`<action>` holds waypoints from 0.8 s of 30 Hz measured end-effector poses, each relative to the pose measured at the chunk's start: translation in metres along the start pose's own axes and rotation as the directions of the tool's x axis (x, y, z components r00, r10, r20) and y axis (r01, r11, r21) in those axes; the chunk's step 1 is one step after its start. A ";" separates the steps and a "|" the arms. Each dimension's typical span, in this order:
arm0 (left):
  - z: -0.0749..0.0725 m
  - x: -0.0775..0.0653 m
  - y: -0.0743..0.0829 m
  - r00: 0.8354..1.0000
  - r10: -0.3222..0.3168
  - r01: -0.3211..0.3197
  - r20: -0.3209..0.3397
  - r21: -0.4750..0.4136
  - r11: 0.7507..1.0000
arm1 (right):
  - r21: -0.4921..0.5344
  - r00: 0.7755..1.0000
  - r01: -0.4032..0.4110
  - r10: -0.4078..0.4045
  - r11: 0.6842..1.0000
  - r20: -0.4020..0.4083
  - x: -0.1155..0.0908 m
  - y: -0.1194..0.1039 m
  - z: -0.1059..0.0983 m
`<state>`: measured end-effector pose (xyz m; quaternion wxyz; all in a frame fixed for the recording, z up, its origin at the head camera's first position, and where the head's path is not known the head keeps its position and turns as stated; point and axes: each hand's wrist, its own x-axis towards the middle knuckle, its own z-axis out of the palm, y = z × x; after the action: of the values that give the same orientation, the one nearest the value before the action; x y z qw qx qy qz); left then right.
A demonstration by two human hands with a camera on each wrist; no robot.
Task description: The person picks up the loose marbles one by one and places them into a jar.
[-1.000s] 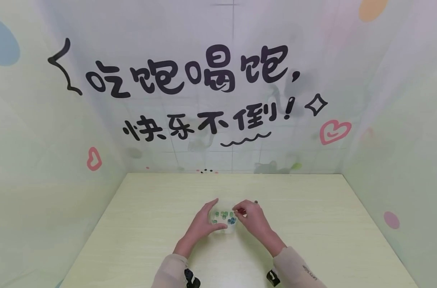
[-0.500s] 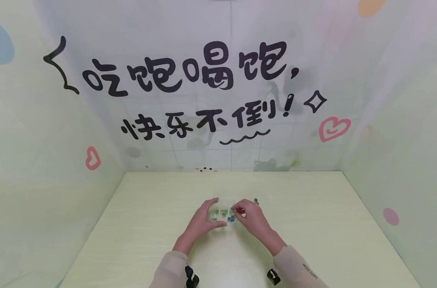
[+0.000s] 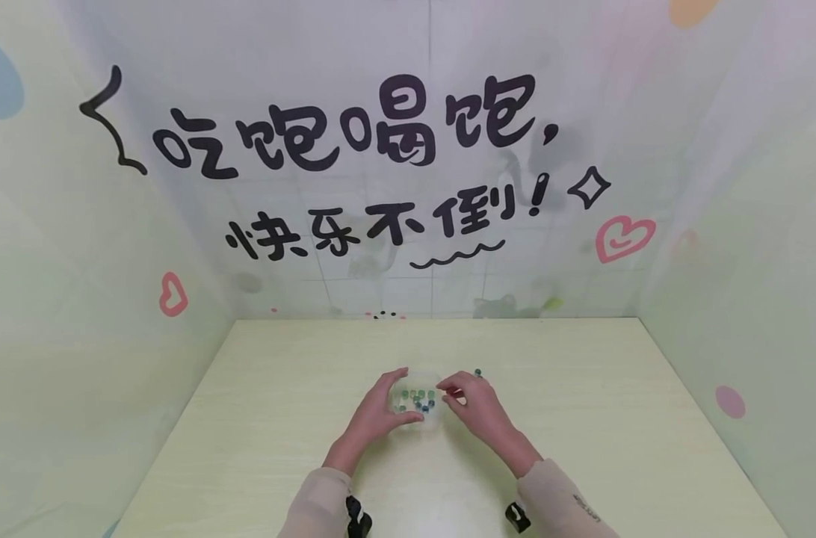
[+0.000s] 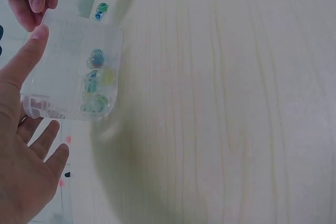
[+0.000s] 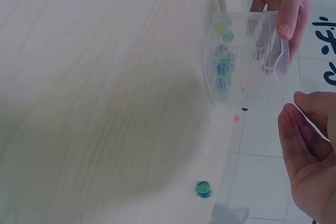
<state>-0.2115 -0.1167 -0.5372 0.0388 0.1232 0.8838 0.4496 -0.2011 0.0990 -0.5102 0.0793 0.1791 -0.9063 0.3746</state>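
My left hand (image 3: 374, 412) grips a clear plastic box (image 4: 65, 56), thumb on the near side and fingers on the far side. Several green, blue and yellowish glass marbles (image 4: 94, 85) lie along the bottom of the box, seen through its wall. Just right of the box's rim, my right hand (image 3: 478, 405) hovers with nothing visible between thumb and fingertips. The right wrist view shows a small gap between that thumb (image 5: 307, 100) and the fingers. Beyond the right hand, a couple of blue-green marbles (image 5: 203, 189) rest on the table, close together.
A pale wood-grain table (image 3: 260, 388) lies under both hands. Light printed cloth walls with black lettering (image 3: 394, 224) stand at its back and sides. Black straps (image 3: 357, 517) show at both sleeves.
My right hand has drawn slightly right, away from the box's rim, and its fingers have parted. Marbles inside the box have shifted position. The left hand keeps its hold.
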 end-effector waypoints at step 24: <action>0.000 -0.001 0.002 1.000 -0.019 0.019 -0.003 0.008 1.000 | 0.012 0.993 -0.078 0.079 0.997 -0.085 -0.001 0.030 -0.023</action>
<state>-0.2104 -0.1158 -0.5361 0.0412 0.1145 0.8869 0.4457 -0.2115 0.1347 -0.5136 0.1025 0.1274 -0.9067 0.3888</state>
